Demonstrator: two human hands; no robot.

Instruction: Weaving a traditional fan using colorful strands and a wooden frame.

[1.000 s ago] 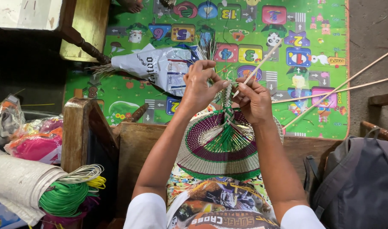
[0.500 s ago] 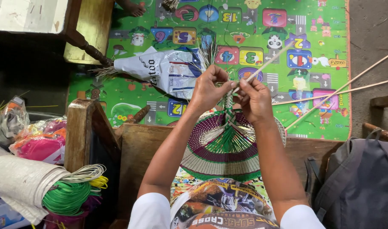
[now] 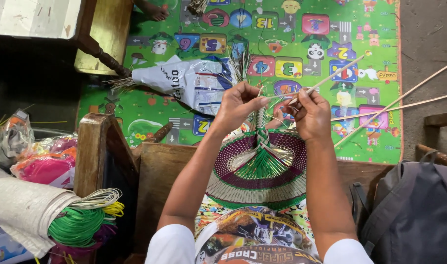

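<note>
A round woven fan (image 3: 260,171), in green, purple and cream bands, rests on my lap with its braided stem pointing away from me. My left hand (image 3: 237,105) pinches thin strands at the top of the stem. My right hand (image 3: 310,113) grips a thin pale stick (image 3: 331,76) and strands on the stem's right side. Both hands sit close together above the fan. Loose green and cream strips fan out around the stem between my fingers.
A green play mat (image 3: 301,44) covers the floor ahead, with a white printed sack (image 3: 184,83) and long thin sticks (image 3: 409,102) on it. Bundled green and cream strips (image 3: 81,220) lie at left beside coloured bags (image 3: 42,161). A grey backpack (image 3: 409,215) sits at right. Wooden furniture (image 3: 106,156) stands nearby.
Both hands have shifted slightly on the stem, working the strands; the thin stick in my right hand now points further up and right.
</note>
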